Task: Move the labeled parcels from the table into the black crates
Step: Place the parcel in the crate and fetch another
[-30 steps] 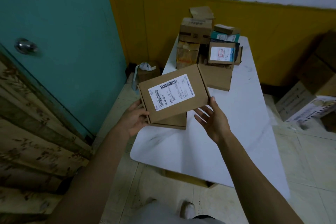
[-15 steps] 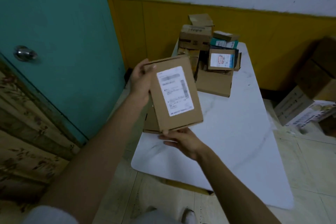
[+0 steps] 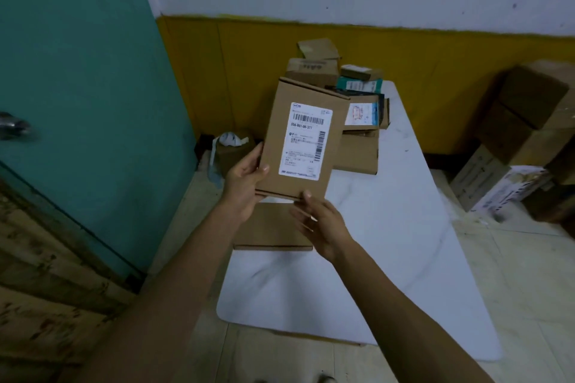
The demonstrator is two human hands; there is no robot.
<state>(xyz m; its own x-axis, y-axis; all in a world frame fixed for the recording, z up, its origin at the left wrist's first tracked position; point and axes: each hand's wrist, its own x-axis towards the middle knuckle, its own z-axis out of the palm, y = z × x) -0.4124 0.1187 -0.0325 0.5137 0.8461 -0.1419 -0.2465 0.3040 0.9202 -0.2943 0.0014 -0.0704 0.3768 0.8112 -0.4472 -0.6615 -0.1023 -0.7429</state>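
Observation:
A flat brown parcel (image 3: 334, 121) with a white barcode label is held upright above the white table (image 3: 389, 227), label facing me. My left hand (image 3: 244, 180) grips its lower left edge, thumb on the front. My right hand (image 3: 320, 221) holds its bottom edge, thumb on the front and fingers underneath. Another flat brown parcel (image 3: 267, 232) lies on the table below my hands. A pile of several labeled parcels (image 3: 357, 96) sits at the table's far end. No black crate is in view.
A teal door (image 3: 77, 87) stands on the left with a small taped box (image 3: 231, 151) on the floor near it. Large cardboard boxes (image 3: 522, 134) are stacked on the floor to the right of the table.
The parcel has turned from lying crosswise to standing upright with its label straight. My left hand slid from its upper left corner down to the lower left edge; the right stayed at the bottom.

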